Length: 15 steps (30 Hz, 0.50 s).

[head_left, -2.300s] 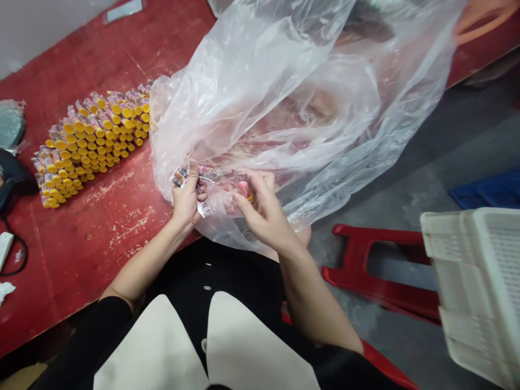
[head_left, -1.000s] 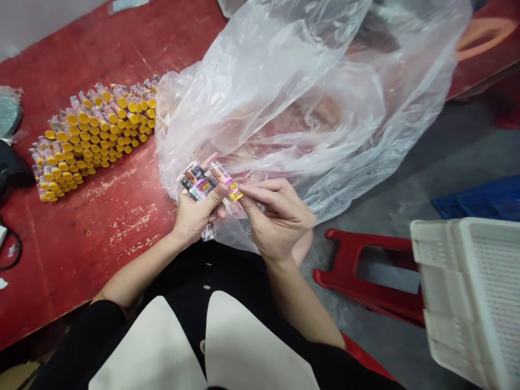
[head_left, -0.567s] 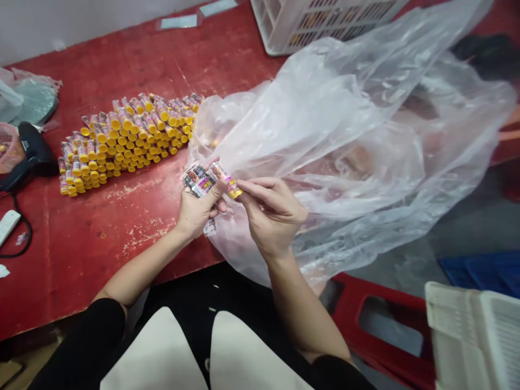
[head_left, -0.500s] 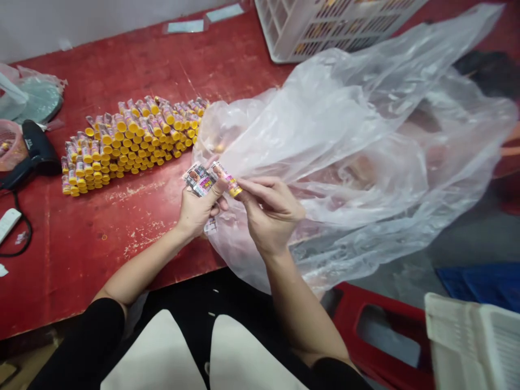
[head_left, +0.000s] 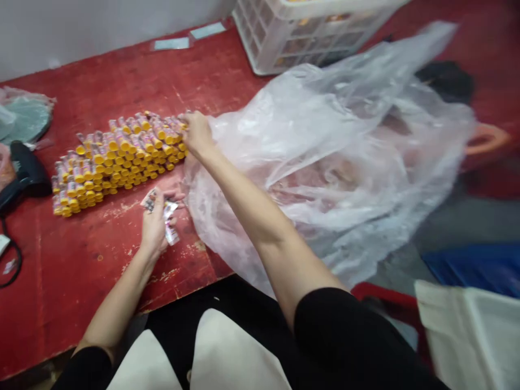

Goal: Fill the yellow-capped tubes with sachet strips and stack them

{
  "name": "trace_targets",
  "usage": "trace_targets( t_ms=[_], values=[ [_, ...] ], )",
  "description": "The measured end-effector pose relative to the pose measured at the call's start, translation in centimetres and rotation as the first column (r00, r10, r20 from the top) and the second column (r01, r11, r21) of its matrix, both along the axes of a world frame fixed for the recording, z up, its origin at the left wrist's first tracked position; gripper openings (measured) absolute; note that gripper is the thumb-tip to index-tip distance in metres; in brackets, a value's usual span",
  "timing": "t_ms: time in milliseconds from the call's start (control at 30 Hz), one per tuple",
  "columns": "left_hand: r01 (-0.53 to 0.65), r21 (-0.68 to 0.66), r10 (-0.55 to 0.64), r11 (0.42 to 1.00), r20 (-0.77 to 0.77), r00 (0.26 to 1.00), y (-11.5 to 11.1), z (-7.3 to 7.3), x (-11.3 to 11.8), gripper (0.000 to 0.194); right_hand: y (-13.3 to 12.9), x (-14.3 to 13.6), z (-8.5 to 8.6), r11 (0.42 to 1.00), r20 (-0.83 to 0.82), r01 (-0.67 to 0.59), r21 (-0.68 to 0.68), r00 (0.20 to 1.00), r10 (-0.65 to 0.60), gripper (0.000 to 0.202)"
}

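Note:
Small printed wrappers (head_left: 170, 230) are held in my left hand (head_left: 155, 219), above the red table near its front edge. The fingers are bent around them, and some wrappers stick out at both sides. My right hand (head_left: 198, 132) reaches to the right end of a stacked pile of yellow-capped tubes (head_left: 122, 154). Its fingers are closed at the pile's top corner; what they pinch is too small to make out. The crumpled clear plastic bag (head_left: 309, 124) lies right beside the pile, under my right forearm.
A white crate (head_left: 264, 38) stands at the back of the red table (head_left: 93, 249). At the left are a black hair dryer (head_left: 30, 173) and a bagged greenish disc (head_left: 30, 116). A white bin (head_left: 467, 330) and red stool (head_left: 390, 298) stand lower right.
My right hand has left the wrappers and moved up and left to the pile; the tube it held beside them no longer shows there. My left hand has shifted left, still holding wrappers.

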<state>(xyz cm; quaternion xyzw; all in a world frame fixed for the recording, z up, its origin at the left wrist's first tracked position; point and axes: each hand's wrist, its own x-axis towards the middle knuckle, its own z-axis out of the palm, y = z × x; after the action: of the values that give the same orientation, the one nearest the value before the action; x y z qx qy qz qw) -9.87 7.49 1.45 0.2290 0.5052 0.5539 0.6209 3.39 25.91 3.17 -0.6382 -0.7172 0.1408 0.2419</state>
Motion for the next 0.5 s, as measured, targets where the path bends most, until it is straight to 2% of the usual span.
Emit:
trace_targets(
  t_ms=[67,100,133,167,200,233,267,300,333,367,400,433,467,500],
  values=[
    [0.014,-0.01,-0.014,1.0,0.016,1.0,-0.9,0.6,0.0,0.042,-6.1,2.8,0.9,0.979,-0.047,-0.076,0.189,0.995,0.087,0.033],
    [0.068,-0.005,-0.068,0.998,0.028,0.997,-1.3,0.9,0.3,0.044,-9.5,4.8,1.2,0.959,-0.083,-0.082,0.272,0.991,0.108,0.035],
    [0.173,0.0,-0.173,0.985,0.04,0.984,-1.7,1.2,0.9,0.045,-12.7,7.0,1.4,0.948,-0.12,-0.028,0.318,0.99,0.069,0.037],
    [0.328,0.005,-0.328,0.945,0.048,0.944,-1.9,1.3,1.9,0.045,-15.4,9.5,1.3,0.943,-0.14,0.084,0.322,0.989,-0.041,0.039],
    [0.508,0.006,-0.507,0.861,0.052,0.86,-1.9,1.2,3.2,0.045,-17.3,12.1,1.0,0.945,-0.102,0.206,0.255,0.977,-0.186,0.039],
    [0.679,-0.005,-0.678,0.734,0.048,0.733,-1.6,1.0,4.8,0.044,-18.2,14.5,0.5,0.952,0.007,0.279,0.128,0.959,-0.282,0.037],
    [0.803,-0.023,-0.802,0.595,0.039,0.596,-1.1,0.5,6.6,0.041,-18.2,16.5,-0.1,0.956,0.109,0.293,-0.011,0.951,-0.29,0.032],
    [0.863,-0.049,-0.864,0.503,0.016,0.504,-0.2,-0.1,8.3,0.037,-17.3,18.1,-0.9,0.954,0.15,0.282,-0.102,0.952,-0.266,0.026],
    [0.854,-0.089,-0.858,0.513,-0.042,0.512,0.9,-0.9,9.8,0.032,-15.8,19.0,-1.7,0.953,0.166,0.256,-0.164,0.959,-0.229,0.022],
    [0.742,-0.121,-0.751,0.66,-0.135,0.646,2.1,-1.7,11.0,0.029,-14.0,19.2,-2.4,0.957,0.156,0.213,-0.195,0.97,-0.184,0.021],
    [0.568,-0.099,-0.575,0.817,-0.221,0.788,3.3,-2.4,11.7,0.026,-12.1,19.0,-3.0,0.964,0.137,0.172,-0.201,0.98,-0.146,0.023],
    [0.399,-0.036,-0.393,0.916,-0.275,0.878,4.4,-2.9,12.0,0.024,-10.4,18.4,-3.4,0.969,0.127,0.133,-0.208,0.986,-0.108,0.026],
    [0.262,0.033,-0.24,0.964,-0.304,0.922,5.3,-3.3,11.8,0.024,-9.0,17.6,-3.6,0.972,0.116,0.094,-0.215,0.991,-0.07,0.028],
    [0.169,0.089,-0.133,0.982,-0.317,0.939,5.9,-3.5,11.4,0.024,-8.0,16.7,-3.6,0.974,0.102,0.054,-0.222,0.994,-0.032,0.029]
  ],
)
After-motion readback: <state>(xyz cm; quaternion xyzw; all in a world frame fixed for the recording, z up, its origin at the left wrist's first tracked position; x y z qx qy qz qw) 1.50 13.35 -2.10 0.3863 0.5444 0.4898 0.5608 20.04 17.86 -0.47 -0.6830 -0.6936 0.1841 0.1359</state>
